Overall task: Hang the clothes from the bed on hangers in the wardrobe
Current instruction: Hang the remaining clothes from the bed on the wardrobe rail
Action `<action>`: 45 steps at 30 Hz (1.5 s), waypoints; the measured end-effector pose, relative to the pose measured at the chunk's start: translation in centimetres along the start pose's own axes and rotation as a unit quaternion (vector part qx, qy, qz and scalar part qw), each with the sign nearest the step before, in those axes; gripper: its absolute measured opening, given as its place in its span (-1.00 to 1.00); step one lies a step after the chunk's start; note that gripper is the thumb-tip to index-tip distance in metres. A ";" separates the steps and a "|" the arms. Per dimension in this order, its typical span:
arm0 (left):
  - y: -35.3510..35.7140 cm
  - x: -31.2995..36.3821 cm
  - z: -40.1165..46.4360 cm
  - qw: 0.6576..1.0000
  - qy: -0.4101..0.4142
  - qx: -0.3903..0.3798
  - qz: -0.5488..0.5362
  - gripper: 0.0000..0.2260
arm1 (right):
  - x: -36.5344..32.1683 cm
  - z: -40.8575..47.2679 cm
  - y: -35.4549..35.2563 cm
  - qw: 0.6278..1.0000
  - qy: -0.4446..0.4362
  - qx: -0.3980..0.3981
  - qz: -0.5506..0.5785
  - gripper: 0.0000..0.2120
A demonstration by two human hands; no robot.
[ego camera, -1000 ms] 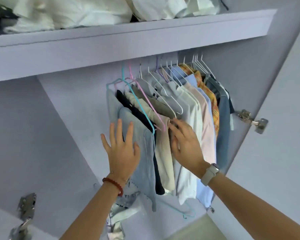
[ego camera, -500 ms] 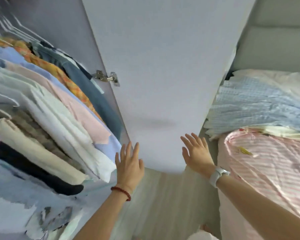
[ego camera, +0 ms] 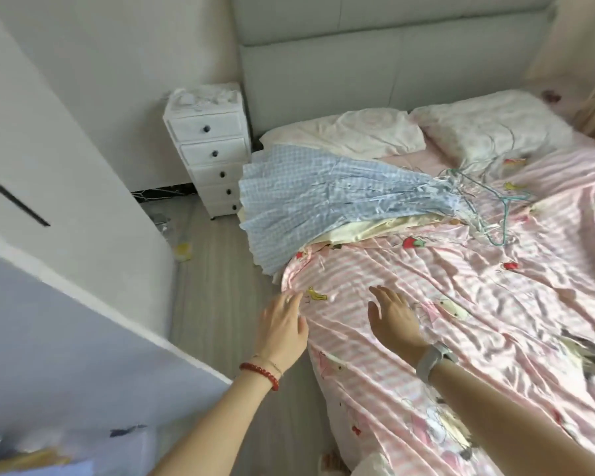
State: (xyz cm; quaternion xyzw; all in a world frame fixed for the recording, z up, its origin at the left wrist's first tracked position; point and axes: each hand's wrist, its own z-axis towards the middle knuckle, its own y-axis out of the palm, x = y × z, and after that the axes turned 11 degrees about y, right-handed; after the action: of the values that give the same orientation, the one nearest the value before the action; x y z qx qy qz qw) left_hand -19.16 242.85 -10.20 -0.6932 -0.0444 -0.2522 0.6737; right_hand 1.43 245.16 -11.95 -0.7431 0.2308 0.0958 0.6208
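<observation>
Both hands reach out over the near edge of the bed (ego camera: 495, 338), which is covered in a pink striped sheet with small cartoon prints. The left hand (ego camera: 282, 329), a red bead bracelet on its wrist, has its fingers straight and loose and holds nothing; it hangs over the edge of the mattress, its fingertips blurred. The right hand (ego camera: 394, 316), with a grey watch on the wrist, is likewise spread flat and empty above the sheet. Well beyond both hands, a blue checked garment (ego camera: 323, 197) lies spread across the bed's left side, its hem drooping over the edge, on top of a pale yellow garment (ego camera: 375, 230). Just right of them sits a tangle of wire hangers (ego camera: 488, 201) in white and teal. Two pillows (ego camera: 426, 132) lie against the padded headboard, a white drawer unit (ego camera: 213, 149) stands beside the bed, and the wardrobe door (ego camera: 48, 338) fills the lower left
</observation>
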 end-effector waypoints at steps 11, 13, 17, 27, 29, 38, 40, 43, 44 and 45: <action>3.7 -2.4 20.5 0.990 0.065 -0.120 -0.023 -0.60 | 5.5 12.3 -3.6 0.971 0.213 0.046 0.097 -0.63; 4.0 -3.3 23.2 0.988 0.068 -0.132 -0.036 -0.62 | 5.4 15.0 -3.8 0.962 0.247 0.046 0.109 -0.63; 4.6 -4.9 28.7 0.984 0.076 -0.155 -0.032 -0.66 | 5.5 21.1 -4.4 0.950 0.280 0.052 0.127 -0.64; 13.7 -5.2 42.8 0.971 0.041 -0.235 0.006 -0.56 | 13.8 38.2 -5.8 0.914 0.347 0.110 0.181 -0.68; 15.9 -5.5 44.2 0.969 0.017 -0.247 0.012 -0.55 | 16.4 41.4 -5.3 0.904 0.382 0.086 0.174 -0.64; 20.9 -9.5 45.5 0.911 -0.046 -0.410 -0.006 -0.42 | 20.1 49.0 -3.9 0.845 0.484 0.028 0.225 -0.80; 20.6 -9.5 45.7 0.910 -0.055 -0.411 -0.017 -0.45 | 18.9 48.7 -3.9 0.838 0.474 0.097 0.253 -0.76; 19.0 -8.5 46.5 0.927 -0.047 -0.371 -0.035 -0.54 | 16.2 47.2 -3.4 0.866 0.362 0.203 0.278 -0.74; 18.1 -8.1 46.9 0.935 -0.039 -0.349 -0.041 -0.56 | 15.3 46.4 -3.1 0.878 0.315 0.221 0.284 -0.73; 17.2 -7.8 47.5 0.944 -0.036 -0.323 -0.052 -0.56 | 14.5 45.4 -2.7 0.889 0.276 0.228 0.286 -0.71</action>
State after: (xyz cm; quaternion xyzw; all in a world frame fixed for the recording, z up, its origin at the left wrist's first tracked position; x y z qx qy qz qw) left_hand -5.24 288.95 -27.38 -0.8788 -0.0205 -0.2627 0.3979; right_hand 21.87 286.16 -25.36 -0.4794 0.6110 0.0050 0.6300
